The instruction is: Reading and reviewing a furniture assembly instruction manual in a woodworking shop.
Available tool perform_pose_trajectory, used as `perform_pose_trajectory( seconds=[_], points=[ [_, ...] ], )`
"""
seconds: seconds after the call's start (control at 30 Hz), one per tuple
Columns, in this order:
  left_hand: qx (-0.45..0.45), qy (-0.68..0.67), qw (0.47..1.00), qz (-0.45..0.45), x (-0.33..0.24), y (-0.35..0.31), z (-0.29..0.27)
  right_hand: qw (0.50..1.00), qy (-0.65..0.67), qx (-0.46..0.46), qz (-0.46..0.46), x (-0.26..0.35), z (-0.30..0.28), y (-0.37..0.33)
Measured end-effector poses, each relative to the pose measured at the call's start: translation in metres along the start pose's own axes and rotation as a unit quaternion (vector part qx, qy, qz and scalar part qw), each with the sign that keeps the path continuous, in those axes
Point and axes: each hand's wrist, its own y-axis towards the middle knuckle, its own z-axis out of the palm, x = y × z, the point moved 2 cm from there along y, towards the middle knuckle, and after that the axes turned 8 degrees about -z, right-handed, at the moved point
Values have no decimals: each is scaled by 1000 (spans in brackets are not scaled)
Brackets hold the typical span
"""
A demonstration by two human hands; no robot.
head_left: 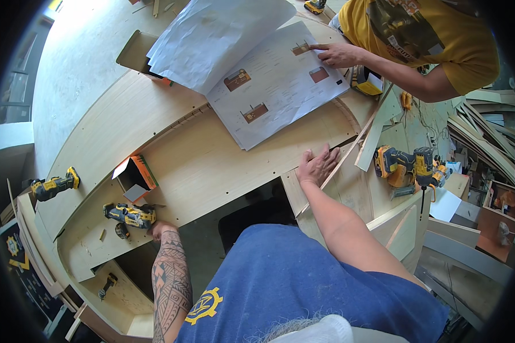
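My right hand [319, 166] lies flat with outstretched fingers on a pale plywood panel [355, 177], beside a thin wooden strip [343, 161]. My tattooed left arm reaches to the edge of the curved plywood piece [212, 166]. There my left hand [162, 229] is next to a yellow-and-black power tool [130, 215]; its fingers are mostly hidden, so I cannot tell whether it grips the tool or the edge. Large printed sheets [274, 86] with small furniture pictures lie open across the plywood. Another person's hand [335, 55] points at one of the pictures.
An open orange-and-black box [137, 176] stands left on the plywood. More cordless tools lie around: one at far left [56, 184], a small one below [107, 286], and a drill [422, 166] at right. Wood offcuts [486, 134] pile up at far right. A dark cutout opens before me.
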Motion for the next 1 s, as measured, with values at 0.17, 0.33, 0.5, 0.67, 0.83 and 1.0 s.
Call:
perform_pose_trajectory(
  seconds=[0.17,0.33,0.5,0.67,0.83,1.0],
  points=[
    [-11,38,997,61,5,4,-1,1000,5,-4,-7,-1,1,1],
    [5,-31,997,74,-18,4,-18,1000,-16,-11,4,-11,2,3],
    [-22,-111,993,-21,2,59,34,1000,8,22,6,4,-3,1],
    [-10,-59,998,-14,3,-6,-4,1000,-9,12,3,3,-4,1],
    [12,53,994,97,16,-26,-27,1000,18,12,0,2,-10,1],
    [1,38,999,38,12,-4,-3,999,48,20,-15,12,-17,0]
  ],
)
